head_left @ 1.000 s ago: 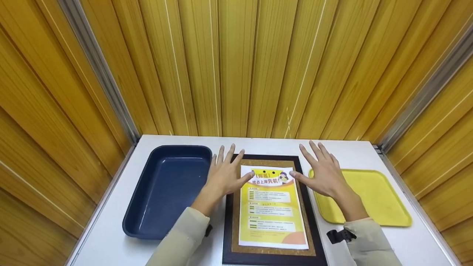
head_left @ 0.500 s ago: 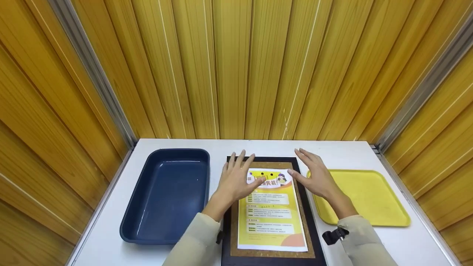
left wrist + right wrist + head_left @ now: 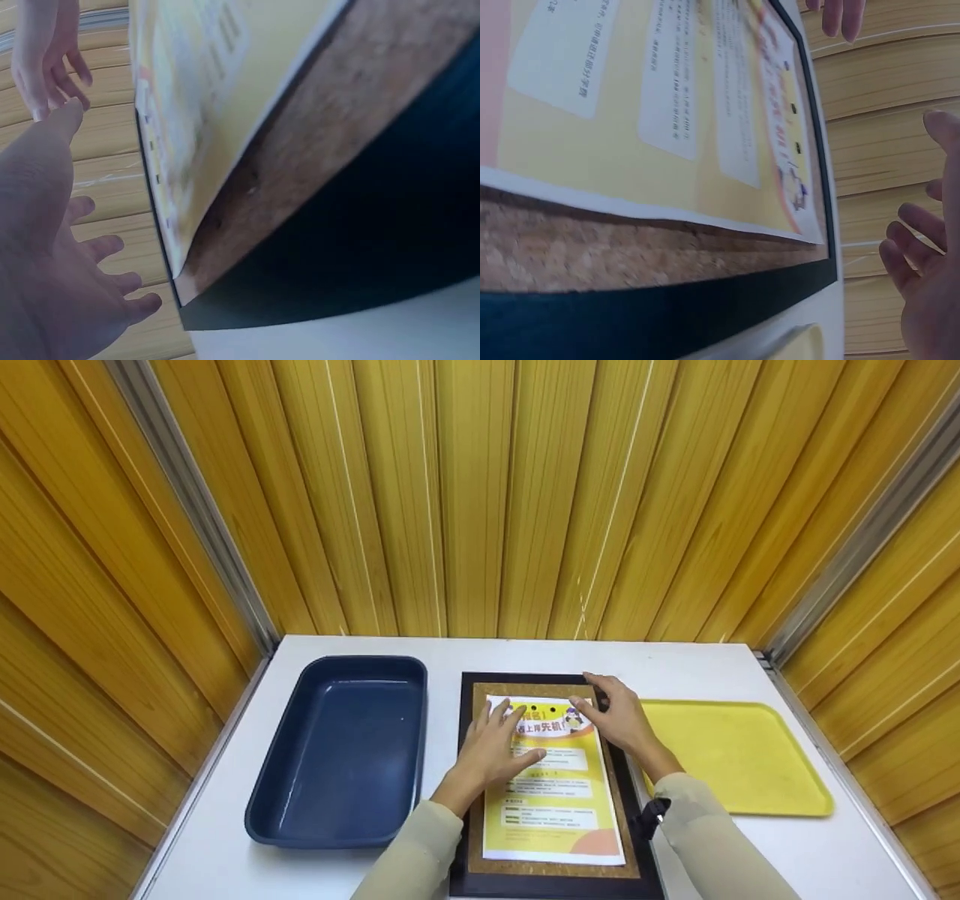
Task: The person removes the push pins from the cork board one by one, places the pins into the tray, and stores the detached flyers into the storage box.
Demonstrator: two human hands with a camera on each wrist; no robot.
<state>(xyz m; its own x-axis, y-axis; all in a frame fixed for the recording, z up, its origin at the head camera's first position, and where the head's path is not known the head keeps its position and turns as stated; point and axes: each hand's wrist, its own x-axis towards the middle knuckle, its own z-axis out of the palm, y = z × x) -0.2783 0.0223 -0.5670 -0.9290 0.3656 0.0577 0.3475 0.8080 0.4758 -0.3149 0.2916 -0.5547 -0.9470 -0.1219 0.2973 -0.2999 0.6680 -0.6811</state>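
A yellow printed poster [image 3: 551, 840] lies on a cork board [image 3: 630, 862] with a dark frame [image 3: 555, 885]. Small black dots [image 3: 553, 709] show near the poster's top edge. My left hand [image 3: 491, 750] is over the poster's upper left part, fingers spread and holding nothing. At the board's top right corner is my right hand [image 3: 621, 720], its thumb by the poster's corner and its fingers over the frame. Contact is hard to tell from the head view. In the right wrist view the right hand [image 3: 930, 247] shows bent fingers with nothing between them.
A deep dark blue tray [image 3: 345, 750] stands left of the board. To the right lies a shallow yellow tray [image 3: 742, 757], partly behind the right arm. All rest on a white table [image 3: 442, 649], enclosed by wood-patterned walls [image 3: 480, 510].
The left hand has moved right and nearer, from the board's left edge onto the poster. My right hand has shifted left to the board's top right corner, its fingers closer together.
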